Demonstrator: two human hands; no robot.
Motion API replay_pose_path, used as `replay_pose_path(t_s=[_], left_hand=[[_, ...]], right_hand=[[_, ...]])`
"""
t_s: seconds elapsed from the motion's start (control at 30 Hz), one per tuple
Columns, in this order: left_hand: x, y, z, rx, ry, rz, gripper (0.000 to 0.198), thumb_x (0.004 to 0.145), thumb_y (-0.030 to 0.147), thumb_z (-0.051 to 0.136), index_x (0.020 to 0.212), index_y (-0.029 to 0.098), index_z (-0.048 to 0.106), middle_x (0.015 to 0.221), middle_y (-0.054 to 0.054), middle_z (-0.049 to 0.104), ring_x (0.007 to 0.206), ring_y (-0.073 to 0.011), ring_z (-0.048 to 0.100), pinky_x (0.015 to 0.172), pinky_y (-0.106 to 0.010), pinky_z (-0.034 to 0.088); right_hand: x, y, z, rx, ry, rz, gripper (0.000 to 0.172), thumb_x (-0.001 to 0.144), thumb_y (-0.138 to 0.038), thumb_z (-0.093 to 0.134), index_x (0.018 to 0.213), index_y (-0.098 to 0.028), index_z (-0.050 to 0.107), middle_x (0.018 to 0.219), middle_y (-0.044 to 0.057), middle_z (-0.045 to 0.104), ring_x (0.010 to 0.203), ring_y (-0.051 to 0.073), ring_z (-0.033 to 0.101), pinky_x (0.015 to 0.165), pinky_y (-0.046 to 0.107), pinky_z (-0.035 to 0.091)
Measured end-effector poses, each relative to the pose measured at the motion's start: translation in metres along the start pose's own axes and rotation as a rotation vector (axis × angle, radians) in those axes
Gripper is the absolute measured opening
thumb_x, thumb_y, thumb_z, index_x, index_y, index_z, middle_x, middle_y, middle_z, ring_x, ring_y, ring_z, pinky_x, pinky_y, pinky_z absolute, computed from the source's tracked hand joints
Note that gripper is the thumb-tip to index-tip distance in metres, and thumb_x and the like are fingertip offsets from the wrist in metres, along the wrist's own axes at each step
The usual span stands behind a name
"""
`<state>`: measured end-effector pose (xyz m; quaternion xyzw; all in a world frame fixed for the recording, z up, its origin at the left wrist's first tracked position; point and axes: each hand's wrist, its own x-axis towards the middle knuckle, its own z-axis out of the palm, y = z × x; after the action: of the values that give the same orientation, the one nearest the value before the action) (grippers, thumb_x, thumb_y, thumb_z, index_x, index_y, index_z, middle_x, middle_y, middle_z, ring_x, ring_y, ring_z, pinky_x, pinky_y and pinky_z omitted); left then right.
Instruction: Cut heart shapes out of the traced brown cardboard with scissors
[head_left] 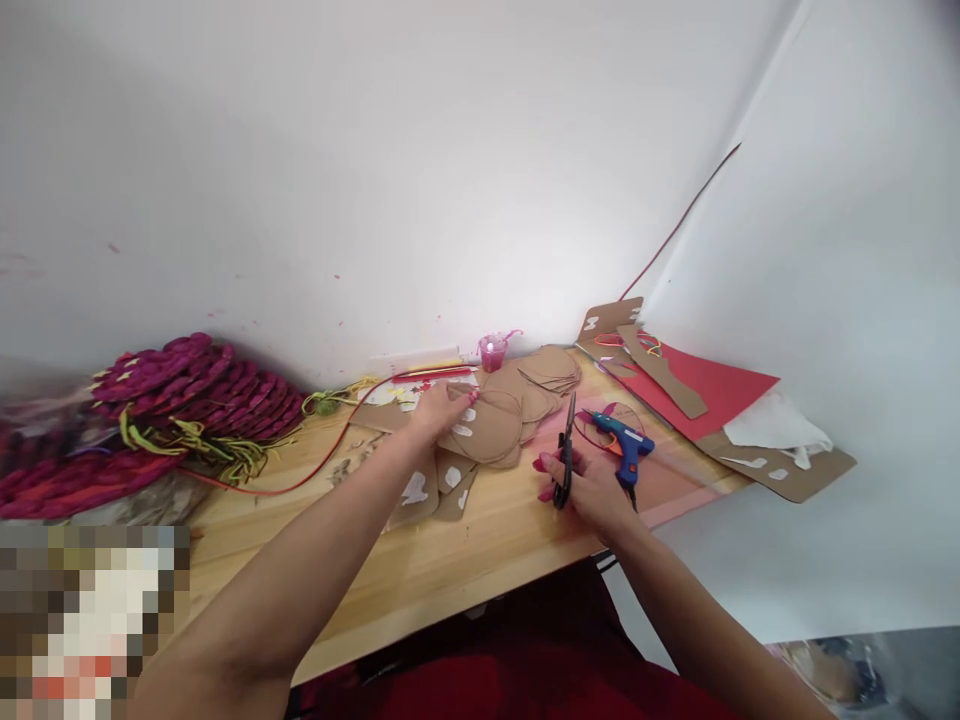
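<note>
In my right hand (592, 485) is a pair of black scissors (567, 455), blades pointing up and away from me. My left hand (444, 408) has its fingers closed at the upper left edge of a brown cardboard piece (495, 425) with a round outline drawn on it and white patches. More cardboard scraps (450, 485) lie beneath and in front of this piece. Just beyond it are stacked rounded cardboard cutouts (551, 368). A blue glue gun (626, 450) rests right of the scissors, close to my right hand.
A cup of pink paint (493, 352) stands against the wall. Braided magenta yarn work (202, 390) is heaped on the left, with a red cord (330, 455) running across the wooden table (480, 560). Red paper (720, 385) and cardboard strips (664, 375) lie on the right.
</note>
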<state>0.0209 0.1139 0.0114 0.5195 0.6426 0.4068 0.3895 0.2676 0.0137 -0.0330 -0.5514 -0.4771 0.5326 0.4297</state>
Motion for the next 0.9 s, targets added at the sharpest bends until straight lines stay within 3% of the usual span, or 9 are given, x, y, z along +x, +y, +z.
replay_pose_path(t_s=[0.07, 0.17, 0.37, 0.5, 0.67, 0.9], left_hand=[[0.007, 0.0, 0.01, 0.069, 0.006, -0.014, 0.049, 0.045, 0.029, 0.097, 0.079, 0.021, 0.062, 0.1, -0.016, 0.076, 0.119, -0.0405, 0.064, 0.09, -0.04, 0.05], [0.008, -0.002, 0.014, 0.089, -0.044, -0.044, 0.061, 0.035, 0.021, 0.098, 0.086, 0.02, 0.064, 0.095, -0.013, 0.077, 0.112, -0.0388, 0.068, 0.087, -0.04, 0.052], [0.012, 0.009, 0.007, -0.131, -0.249, -0.081, 0.055, 0.049, 0.046, 0.096, 0.088, 0.015, 0.073, 0.09, -0.013, 0.079, 0.082, -0.0269, 0.074, 0.076, -0.039, 0.06], [0.026, 0.016, 0.027, -0.173, -0.205, -0.039, 0.058, 0.058, 0.053, 0.091, 0.096, 0.014, 0.072, 0.099, -0.013, 0.079, 0.089, -0.0256, 0.074, 0.079, -0.037, 0.059], [0.046, 0.014, 0.057, -0.013, -0.073, -0.013, 0.065, 0.053, 0.042, 0.095, 0.105, 0.014, 0.069, 0.109, -0.016, 0.076, 0.106, -0.0317, 0.07, 0.083, -0.035, 0.053], [0.057, 0.015, 0.06, 0.087, -0.07, -0.042, 0.069, 0.046, 0.042, 0.098, 0.104, 0.015, 0.071, 0.102, -0.014, 0.078, 0.104, -0.0335, 0.071, 0.079, -0.033, 0.052]], right_hand=[[0.003, 0.003, 0.0, 0.007, -0.025, 0.019, 0.039, 0.073, -0.051, 0.084, 0.084, -0.023, 0.058, 0.066, -0.001, 0.069, 0.052, 0.018, 0.065, 0.043, 0.024, 0.04], [0.005, 0.004, 0.003, 0.036, -0.07, 0.057, 0.039, 0.075, -0.05, 0.082, 0.086, -0.024, 0.056, 0.063, -0.003, 0.066, 0.051, 0.016, 0.064, 0.039, 0.022, 0.036], [0.005, 0.001, 0.002, 0.11, -0.089, 0.071, 0.045, 0.071, -0.052, 0.085, 0.087, -0.022, 0.054, 0.074, -0.001, 0.066, 0.059, 0.018, 0.07, 0.038, 0.019, 0.035], [0.011, 0.001, -0.003, 0.153, -0.021, 0.019, 0.049, 0.069, -0.054, 0.085, 0.087, -0.022, 0.052, 0.074, -0.002, 0.064, 0.062, 0.019, 0.072, 0.039, 0.019, 0.04], [0.035, -0.01, -0.01, 0.243, 0.11, -0.023, 0.05, 0.067, -0.056, 0.083, 0.09, -0.024, 0.051, 0.077, 0.0, 0.064, 0.07, 0.022, 0.073, 0.041, 0.023, 0.046], [0.05, -0.01, -0.02, 0.13, 0.091, -0.003, 0.041, 0.07, -0.051, 0.079, 0.087, -0.024, 0.052, 0.072, -0.001, 0.063, 0.062, 0.018, 0.065, 0.046, 0.026, 0.048]])
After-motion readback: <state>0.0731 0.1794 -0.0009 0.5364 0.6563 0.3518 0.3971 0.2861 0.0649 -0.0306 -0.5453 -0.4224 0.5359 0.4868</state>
